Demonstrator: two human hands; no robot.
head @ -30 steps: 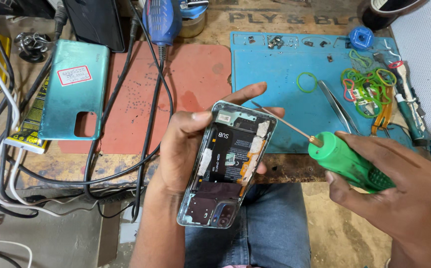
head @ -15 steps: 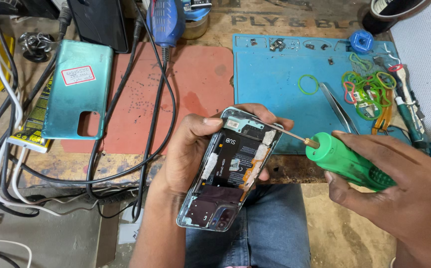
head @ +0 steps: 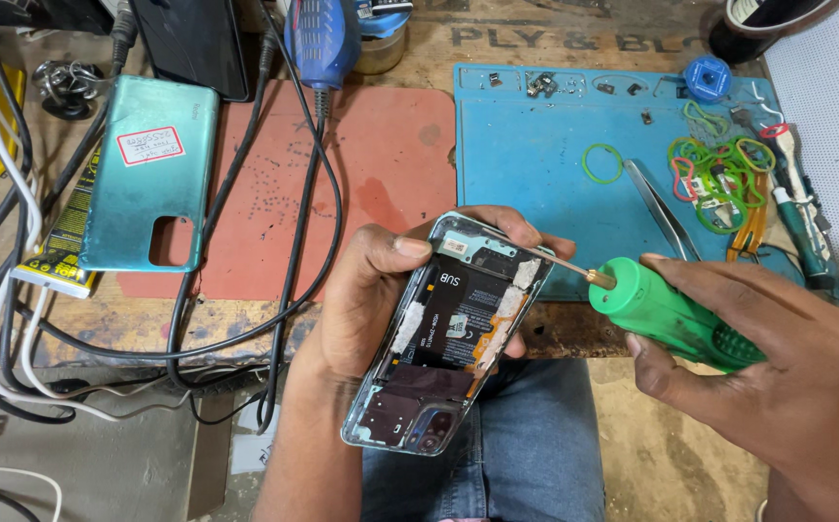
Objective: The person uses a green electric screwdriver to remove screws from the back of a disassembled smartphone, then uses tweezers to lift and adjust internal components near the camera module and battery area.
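Hands hold opened phone (head: 443, 333) and screwdriver (head: 676, 314) above cluttered wooden workbench (head: 419, 48).

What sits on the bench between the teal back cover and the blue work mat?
In the head view, a red-brown mat lies between the teal back cover and the blue work mat, with black cables running down across it.

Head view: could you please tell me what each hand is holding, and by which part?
Left hand holds the opened phone by its long edges; right hand holds the green screwdriver by its handle.
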